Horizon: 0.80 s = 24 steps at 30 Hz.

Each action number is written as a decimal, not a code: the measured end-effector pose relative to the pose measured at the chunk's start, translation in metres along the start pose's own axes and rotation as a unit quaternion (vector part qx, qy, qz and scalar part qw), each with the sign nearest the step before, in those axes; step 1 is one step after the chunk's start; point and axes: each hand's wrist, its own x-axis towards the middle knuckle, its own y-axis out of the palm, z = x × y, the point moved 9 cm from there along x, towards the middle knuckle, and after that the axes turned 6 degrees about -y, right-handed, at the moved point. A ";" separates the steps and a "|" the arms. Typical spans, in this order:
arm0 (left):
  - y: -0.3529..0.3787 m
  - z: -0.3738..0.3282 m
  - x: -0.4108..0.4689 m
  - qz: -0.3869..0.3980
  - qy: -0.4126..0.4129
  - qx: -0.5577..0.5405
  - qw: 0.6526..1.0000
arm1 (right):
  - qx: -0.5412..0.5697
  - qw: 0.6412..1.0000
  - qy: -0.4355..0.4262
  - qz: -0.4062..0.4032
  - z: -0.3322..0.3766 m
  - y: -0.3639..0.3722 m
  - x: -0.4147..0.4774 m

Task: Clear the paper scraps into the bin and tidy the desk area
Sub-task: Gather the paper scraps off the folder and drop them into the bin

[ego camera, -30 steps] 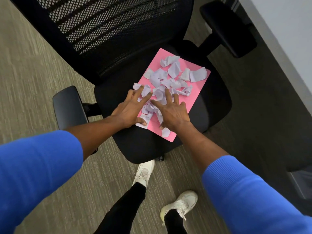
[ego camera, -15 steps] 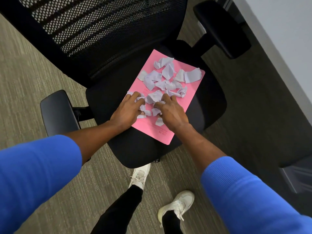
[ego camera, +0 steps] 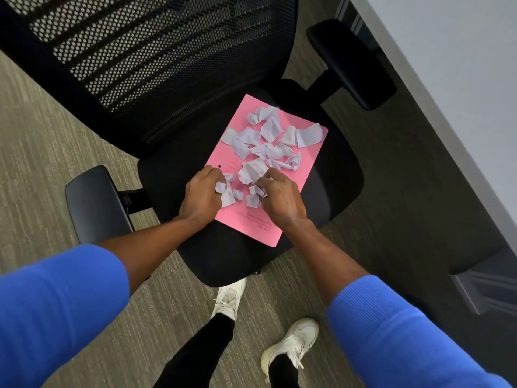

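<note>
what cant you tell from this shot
- Head view: no bin in frame, so its place is unknown.
- Scraps under the curled left hand and right hand: count hidden.
- Writing on the pink sheet: too small to read.
- Desk: top cut off by the edge.

Open approach from the lower frame, over the front edge of the black padded chair seat [ego camera: 229,256]. The black mesh backrest [ego camera: 156,57] closes the upper left; black padded armrests stand at centre left [ego camera: 95,203] and upper right [ego camera: 352,63]. The grey bench edge [ego camera: 436,113] borders the right. Bare pink card sheet [ego camera: 251,222] lies free below the torn pale paper scraps [ego camera: 268,147].
</note>
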 end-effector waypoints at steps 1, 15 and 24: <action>-0.005 0.001 -0.003 -0.012 -0.007 -0.014 1.000 | 0.005 1.000 0.004 -0.008 0.001 -0.004 -0.001; -0.027 -0.030 -0.060 -0.099 -0.059 -0.103 0.988 | 0.047 0.996 0.032 -0.065 0.004 -0.040 -0.053; 0.025 -0.062 -0.110 -0.057 -0.067 -0.114 0.990 | 0.064 0.990 0.057 -0.109 -0.035 -0.041 -0.141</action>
